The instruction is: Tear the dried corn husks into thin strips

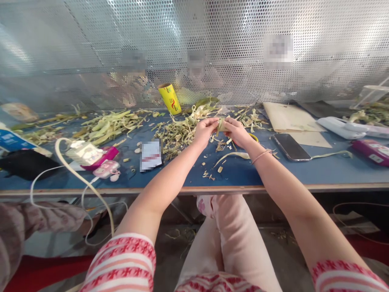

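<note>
Two hands meet above a blue table (pixel 340 172); the left hand (pixel 205 132) and the right hand (pixel 238 132) both pinch one small, pale green leaf (pixel 220 125), fingertips clamped on it from either side; the leaf sits between them, in front of the mesh (pixel 194 24) and just to the right of a heap of dry scraps (pixel 178 132); a yellow tube (pixel 170 99) leans behind that heap, longer strips (pixel 114 125) lie further left, and a phone (pixel 292 147) rests to the right, near a pale card (pixel 290 115).

The step in hand appears to be shaping or folding the leaf, though the fingers cover too much of it to tell which; the next move, by the look of it, calls for one pinch to stay firm while the other works the free edge; light pressure seems wise, as a leaf this dry-looking could split along its grain.
</note>
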Motion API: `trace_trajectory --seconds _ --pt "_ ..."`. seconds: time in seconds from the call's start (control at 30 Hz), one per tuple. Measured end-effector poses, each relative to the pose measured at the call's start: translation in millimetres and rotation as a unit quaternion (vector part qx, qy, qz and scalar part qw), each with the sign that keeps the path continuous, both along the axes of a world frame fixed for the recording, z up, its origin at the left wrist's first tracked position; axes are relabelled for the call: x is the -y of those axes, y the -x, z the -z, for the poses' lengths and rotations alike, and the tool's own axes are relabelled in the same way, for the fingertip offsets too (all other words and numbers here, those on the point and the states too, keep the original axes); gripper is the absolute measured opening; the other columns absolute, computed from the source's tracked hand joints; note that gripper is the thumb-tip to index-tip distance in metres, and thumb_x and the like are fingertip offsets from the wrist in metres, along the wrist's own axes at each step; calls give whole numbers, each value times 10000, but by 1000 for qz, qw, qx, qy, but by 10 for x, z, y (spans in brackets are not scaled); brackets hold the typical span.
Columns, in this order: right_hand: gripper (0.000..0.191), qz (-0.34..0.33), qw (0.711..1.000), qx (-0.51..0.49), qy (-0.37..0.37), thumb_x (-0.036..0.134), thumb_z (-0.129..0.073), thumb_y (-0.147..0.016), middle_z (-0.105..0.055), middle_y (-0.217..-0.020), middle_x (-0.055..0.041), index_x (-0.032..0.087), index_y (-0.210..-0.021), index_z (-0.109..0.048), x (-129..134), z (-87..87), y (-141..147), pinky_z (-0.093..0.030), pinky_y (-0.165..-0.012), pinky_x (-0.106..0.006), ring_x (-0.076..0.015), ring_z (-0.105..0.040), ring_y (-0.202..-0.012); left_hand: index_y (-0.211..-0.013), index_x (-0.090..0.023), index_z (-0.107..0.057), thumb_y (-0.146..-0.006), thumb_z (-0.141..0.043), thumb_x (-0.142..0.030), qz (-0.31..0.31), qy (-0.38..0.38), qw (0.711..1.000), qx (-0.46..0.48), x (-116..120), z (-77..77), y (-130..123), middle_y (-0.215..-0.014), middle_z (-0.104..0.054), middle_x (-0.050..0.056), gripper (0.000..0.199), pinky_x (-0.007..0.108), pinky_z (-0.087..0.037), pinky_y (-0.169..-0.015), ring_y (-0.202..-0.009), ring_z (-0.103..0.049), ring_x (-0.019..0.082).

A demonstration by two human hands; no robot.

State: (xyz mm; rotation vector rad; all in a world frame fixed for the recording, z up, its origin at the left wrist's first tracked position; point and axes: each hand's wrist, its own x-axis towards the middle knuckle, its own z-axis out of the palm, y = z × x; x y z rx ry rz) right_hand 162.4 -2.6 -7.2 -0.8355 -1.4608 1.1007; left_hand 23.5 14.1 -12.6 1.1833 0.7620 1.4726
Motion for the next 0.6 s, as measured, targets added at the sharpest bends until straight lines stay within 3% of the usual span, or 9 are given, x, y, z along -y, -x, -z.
trace_trajectory --seconds 0.17,0.47,0.6 --pt "357 96 995 -2 -16 549 -553 -849 -357 -613 47 223 -747 -451 -22 25 43 -270 -433 -219 -75 -336 -508 -773 -141 -707 -663 -773 -164 4 33 998 46 69 -7 -64 -737 -702 3 130 277 -530 -743 -692 -632 102" --pt "343 114 992 -36 -37 546 -557 -851 -295 -616 60 237 -780 -426 42 -25 93 -237 -405 -203 -66 -270 -486 -705 -147 -619 -719 -776 -280 42 15 995 88 84 18 -117 -697 -627 -16 206 266 -524 -763 -682 -604 82" --pt "341 139 987 -40 -72 584 -484 -887 -315 -632 50 251 -841 -424 -13 40 112 -290 -410 -225 -78 -287 -475 -744 -165 -551 -787 -713 -407 -15 1 999 51 36 63 -152 -698 -571 -15 294 295 -522 -778 -696 -607 105"
